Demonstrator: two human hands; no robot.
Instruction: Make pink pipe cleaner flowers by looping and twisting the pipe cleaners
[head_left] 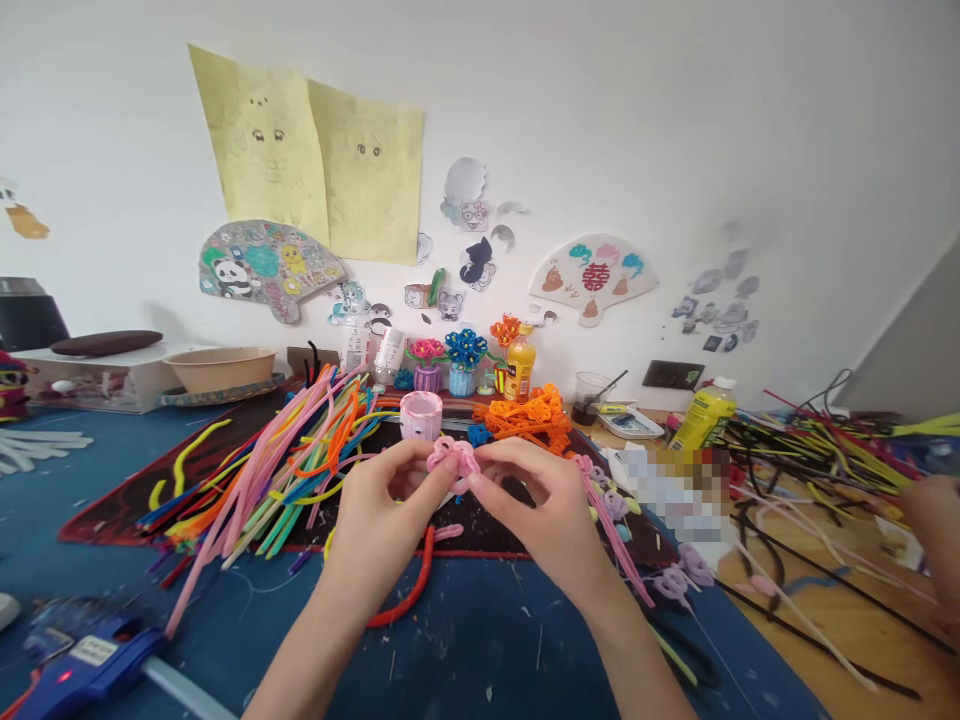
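Between my two hands, a pink pipe-cleaner flower (452, 460) with looped petals is held up over the dark mat. My left hand (390, 490) pinches it from the left, thumb on its front. From the right, my right hand (536, 495) pinches its edge with thumb and fingers. Just behind the flower stands a small pink pot (421, 414). Orange pipe-cleaner flowers (529, 418) lie in a pile beyond my right hand. A bundle of coloured pipe cleaners (270, 460) spreads out left of my left hand.
A blue glue gun (90, 660) with a lit red light lies at the front left. Finished flower pots (463, 375) and a juice bottle (520, 365) stand by the wall. More pipe cleaners (810, 440) cover the right side, where another person's hand (934, 530) shows.
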